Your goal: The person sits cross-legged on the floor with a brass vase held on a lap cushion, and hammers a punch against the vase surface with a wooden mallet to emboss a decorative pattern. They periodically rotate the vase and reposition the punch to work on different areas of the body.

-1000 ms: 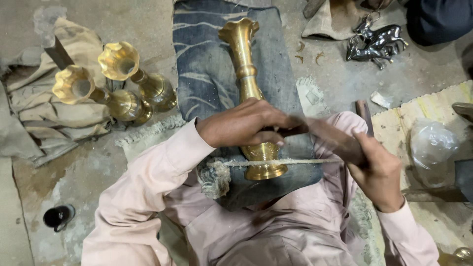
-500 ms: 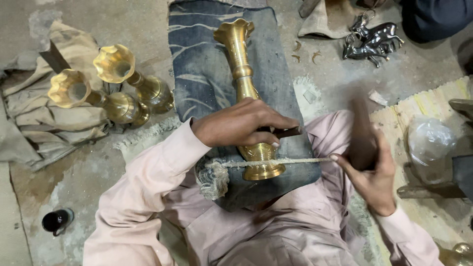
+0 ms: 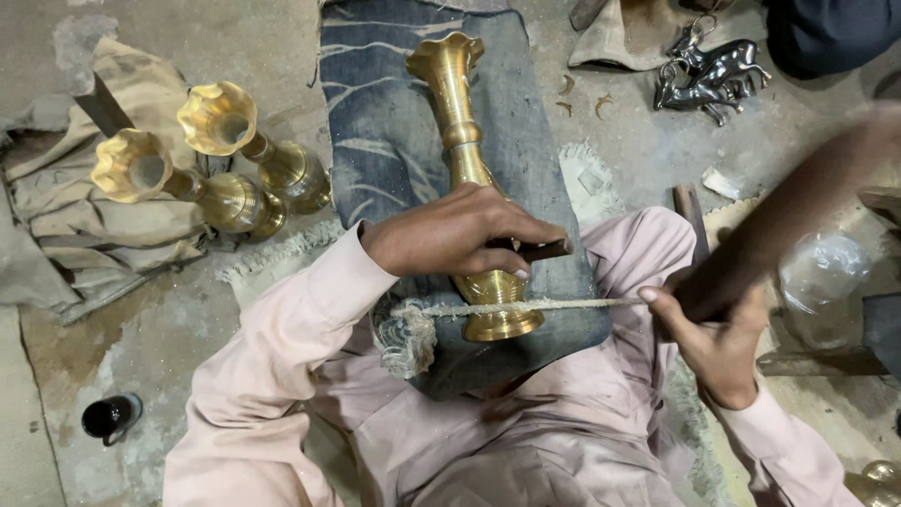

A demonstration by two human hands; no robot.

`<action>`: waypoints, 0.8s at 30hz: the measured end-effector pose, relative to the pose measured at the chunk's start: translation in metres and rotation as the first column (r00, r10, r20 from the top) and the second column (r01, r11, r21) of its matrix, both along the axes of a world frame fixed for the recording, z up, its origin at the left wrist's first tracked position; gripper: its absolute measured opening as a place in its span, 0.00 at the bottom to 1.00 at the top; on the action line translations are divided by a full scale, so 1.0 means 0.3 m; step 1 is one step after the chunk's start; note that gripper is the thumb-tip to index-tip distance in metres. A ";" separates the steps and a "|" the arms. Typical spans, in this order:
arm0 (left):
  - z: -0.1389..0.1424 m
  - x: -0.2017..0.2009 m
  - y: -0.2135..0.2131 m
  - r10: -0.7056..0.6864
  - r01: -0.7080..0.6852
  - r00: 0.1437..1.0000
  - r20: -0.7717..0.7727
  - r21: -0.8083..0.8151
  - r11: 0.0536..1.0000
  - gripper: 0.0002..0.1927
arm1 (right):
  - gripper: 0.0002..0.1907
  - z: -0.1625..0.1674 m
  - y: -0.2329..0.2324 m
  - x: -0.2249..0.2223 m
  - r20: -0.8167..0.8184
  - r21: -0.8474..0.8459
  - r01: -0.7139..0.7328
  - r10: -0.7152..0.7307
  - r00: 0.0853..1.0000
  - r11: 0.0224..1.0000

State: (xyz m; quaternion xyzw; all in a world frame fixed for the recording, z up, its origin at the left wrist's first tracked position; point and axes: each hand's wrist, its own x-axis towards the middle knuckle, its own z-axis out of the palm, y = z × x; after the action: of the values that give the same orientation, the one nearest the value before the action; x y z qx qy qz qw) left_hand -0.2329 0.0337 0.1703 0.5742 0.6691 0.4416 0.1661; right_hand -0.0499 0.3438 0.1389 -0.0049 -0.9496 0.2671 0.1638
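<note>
Where the floor [image 3: 66,376] showed bare at the far left, a small dark cup [image 3: 110,416] lay on its side, and above it a crumpled tan cloth [image 3: 56,225] carried a dark flat tool [image 3: 101,108]. Two brass vases [image 3: 211,155] lay side by side against that cloth, their fluted mouths turned toward the camera. Next came a worn blue denim pad [image 3: 375,141], spread over the person's lap and out onto the floor, with a third brass vase [image 3: 460,141] lying along it, mouth pointing away and base toward the body. The left hand [image 3: 450,235] pressed down on the vase's lower stem, fingers [image 3: 526,230] curled together around it and over a small dark tool [image 3: 544,251]. A frayed rope [image 3: 526,307] crossed the base, one end in a loose tuft at the left, the other running to the right hand [image 3: 718,338]. That hand's fingers were clamped on a long dark bar [image 3: 798,211], blurred in the view. Behind it sat shiny metal animal figures [image 3: 713,75], and at the right edge a clear plastic bag [image 3: 821,282].
</note>
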 end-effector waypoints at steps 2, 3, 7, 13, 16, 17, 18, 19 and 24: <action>-0.004 -0.002 0.004 0.007 -0.008 1.000 -0.004 -0.168 0.986 0.20 | 0.33 -0.005 0.002 0.003 0.044 -0.042 -0.004 0.006 0.999 0.999; -0.006 -0.004 0.010 0.003 -0.005 1.000 -0.009 -0.252 0.968 0.18 | 0.36 -0.006 0.003 0.004 -0.063 -0.022 -0.045 0.043 0.997 0.999; -0.020 -0.001 0.002 -0.010 0.010 1.000 -0.003 -0.037 0.999 0.22 | 0.19 -0.016 0.009 0.005 0.068 0.059 0.083 -0.087 0.994 0.995; -0.041 -0.001 -0.015 -0.011 0.013 1.000 -0.023 0.053 0.999 0.22 | 0.17 -0.032 0.021 0.007 -0.006 -0.063 0.107 -0.108 0.994 0.992; -0.044 -0.003 -0.008 -0.020 0.020 1.000 -0.020 0.010 1.000 0.21 | 0.26 -0.028 0.025 0.012 -0.128 0.190 -0.124 0.150 0.980 0.974; -0.043 -0.004 -0.010 -0.014 0.015 1.000 -0.015 0.031 0.999 0.22 | 0.22 -0.025 0.025 0.013 -0.117 0.078 -0.090 0.099 0.988 0.993; -0.042 -0.003 -0.012 0.000 0.000 1.000 -0.008 0.051 0.999 0.23 | 0.18 -0.021 0.024 0.014 -0.098 -0.037 -0.063 0.059 0.993 0.997; -0.042 0.001 -0.011 -0.001 0.001 1.000 0.005 0.007 1.000 0.23 | 0.16 -0.018 0.019 0.015 -0.068 -0.152 -0.033 0.023 0.997 0.988; -0.039 0.000 -0.022 -0.025 0.027 1.000 -0.014 0.109 0.994 0.23 | 0.19 0.012 0.003 0.009 -0.055 -0.142 -0.035 0.028 0.998 0.989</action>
State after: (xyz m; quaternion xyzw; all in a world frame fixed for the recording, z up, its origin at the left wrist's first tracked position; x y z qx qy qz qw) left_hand -0.2330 0.0270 0.1587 0.5939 0.6374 0.4717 0.1361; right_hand -0.0471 0.3447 0.1425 0.0055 -0.9234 0.3370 0.1838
